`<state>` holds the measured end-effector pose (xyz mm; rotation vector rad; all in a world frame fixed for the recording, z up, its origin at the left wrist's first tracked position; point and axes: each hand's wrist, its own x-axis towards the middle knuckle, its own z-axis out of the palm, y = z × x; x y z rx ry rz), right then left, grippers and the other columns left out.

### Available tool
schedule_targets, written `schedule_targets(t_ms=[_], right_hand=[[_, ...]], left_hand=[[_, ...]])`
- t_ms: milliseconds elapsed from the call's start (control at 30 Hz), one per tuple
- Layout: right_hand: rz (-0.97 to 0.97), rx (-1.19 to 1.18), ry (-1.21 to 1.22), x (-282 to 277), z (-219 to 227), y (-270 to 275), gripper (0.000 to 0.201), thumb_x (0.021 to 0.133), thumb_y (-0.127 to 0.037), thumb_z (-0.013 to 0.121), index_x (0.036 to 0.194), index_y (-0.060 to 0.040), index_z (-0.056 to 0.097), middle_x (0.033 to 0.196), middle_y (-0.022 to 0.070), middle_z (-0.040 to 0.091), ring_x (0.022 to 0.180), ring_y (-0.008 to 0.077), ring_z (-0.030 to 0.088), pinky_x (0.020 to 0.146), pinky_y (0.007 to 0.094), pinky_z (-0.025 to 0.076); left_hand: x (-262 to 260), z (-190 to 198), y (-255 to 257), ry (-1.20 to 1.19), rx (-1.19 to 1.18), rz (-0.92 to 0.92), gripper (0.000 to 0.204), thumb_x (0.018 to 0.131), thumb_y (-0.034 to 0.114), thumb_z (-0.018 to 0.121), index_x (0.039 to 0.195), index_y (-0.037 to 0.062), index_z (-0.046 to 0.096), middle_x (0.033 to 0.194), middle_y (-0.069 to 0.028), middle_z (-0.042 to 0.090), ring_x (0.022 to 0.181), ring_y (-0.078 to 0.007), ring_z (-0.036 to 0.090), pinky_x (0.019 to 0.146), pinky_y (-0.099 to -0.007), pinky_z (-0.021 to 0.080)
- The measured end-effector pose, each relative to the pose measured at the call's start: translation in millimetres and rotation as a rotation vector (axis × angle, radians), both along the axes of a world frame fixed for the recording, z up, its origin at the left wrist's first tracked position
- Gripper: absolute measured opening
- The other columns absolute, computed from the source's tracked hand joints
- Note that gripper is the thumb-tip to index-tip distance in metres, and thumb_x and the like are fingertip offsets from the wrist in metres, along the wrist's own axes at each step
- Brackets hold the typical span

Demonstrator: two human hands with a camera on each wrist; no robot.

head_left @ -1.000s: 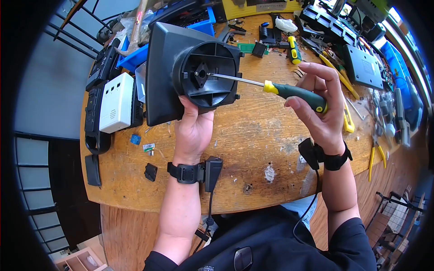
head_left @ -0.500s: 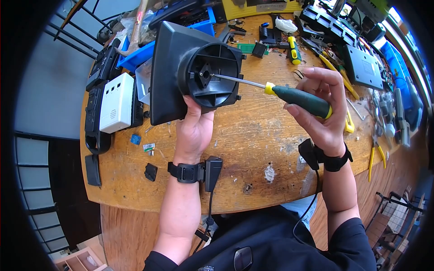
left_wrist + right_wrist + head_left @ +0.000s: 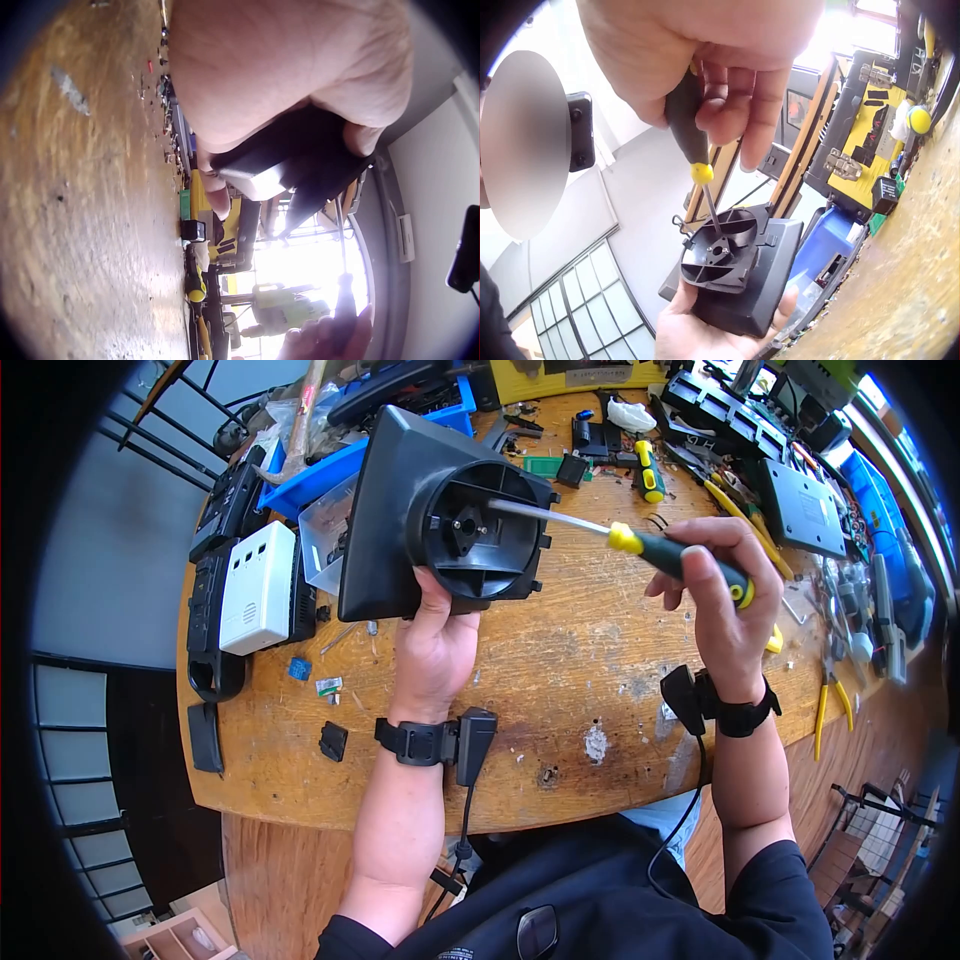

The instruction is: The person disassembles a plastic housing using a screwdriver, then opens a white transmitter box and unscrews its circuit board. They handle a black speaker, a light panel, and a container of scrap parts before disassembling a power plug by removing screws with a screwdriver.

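My left hand (image 3: 438,650) grips a black plastic housing (image 3: 385,525) from below, its thumb on the front edge. The housing is raised above the bench, with a round ribbed recess (image 3: 517,563) facing right. Inside the recess sits a small diamond-shaped plate (image 3: 465,545) with shiny screw heads beside its centre hole. In my right hand (image 3: 735,595) is a green and yellow screwdriver (image 3: 690,563), pinched between thumb and fingers. Its shaft (image 3: 560,519) points left, and the tip overlaps the recess above the plate. The right wrist view also shows the housing (image 3: 772,270) beneath the screwdriver (image 3: 688,124).
A white box (image 3: 258,588) and black cases line the bench's left side. Behind the housing are a clear tray (image 3: 320,540) and a blue bin (image 3: 300,488). Another screwdriver (image 3: 649,472), pliers (image 3: 825,690) and a grey device (image 3: 803,505) lie to the right on the wooden bench (image 3: 560,690).
The housing has shifted right and turned slightly. The screwdriver tip, earlier at the small plate's screw, now shows above it. My right hand has moved a little right, and its fingers have changed their hold.
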<state>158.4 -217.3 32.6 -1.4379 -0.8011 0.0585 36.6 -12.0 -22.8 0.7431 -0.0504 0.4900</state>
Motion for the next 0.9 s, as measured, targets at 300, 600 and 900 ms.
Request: schedule_targets(t_ms=[300, 600, 900], right_hand=[[0.099, 0.074, 0.052, -2.8, 1.4, 0.4, 0.022, 0.085, -0.013, 0.065, 0.099, 0.0034, 0.057, 0.086, 0.0071, 0.062, 0.067, 0.0085, 0.06, 0.058, 0.0182, 0.047], [0.09, 0.046, 0.071, -5.1, 3.1, 1.8, 0.023, 0.083, -0.013, 0.068, 0.097, 0.0027, 0.058, 0.087, 0.0063, 0.062, 0.068, 0.0089, 0.06, 0.059, 0.0187, 0.048], [0.1, -0.041, -0.111, -6.4, 3.1, -1.2, 0.026, 0.083, -0.014, 0.067, 0.1, 0.0027, 0.059, 0.081, 0.0055, 0.063, 0.068, 0.0079, 0.058, 0.062, 0.0191, 0.045]], left_hand=[[1.8, -0.5, -2.8, 0.018, -0.026, 0.022, 0.039, 0.095, 0.022, 0.048, 0.131, 0.0084, 0.043, 0.131, -0.0033, 0.048, 0.122, -0.0178, 0.044, 0.107, -0.0365, 0.031], [1.2, 1.1, -4.3, 0.044, 0.007, 0.028, 0.04, 0.094, 0.025, 0.05, 0.13, 0.0092, 0.043, 0.129, -0.0027, 0.05, 0.12, -0.0161, 0.047, 0.105, -0.035, 0.033], [0.2, -1.2, -5.3, 0.078, 0.116, 0.069, 0.038, 0.094, 0.025, 0.051, 0.129, 0.011, 0.046, 0.125, -0.0001, 0.052, 0.117, -0.0148, 0.047, 0.103, -0.034, 0.033]])
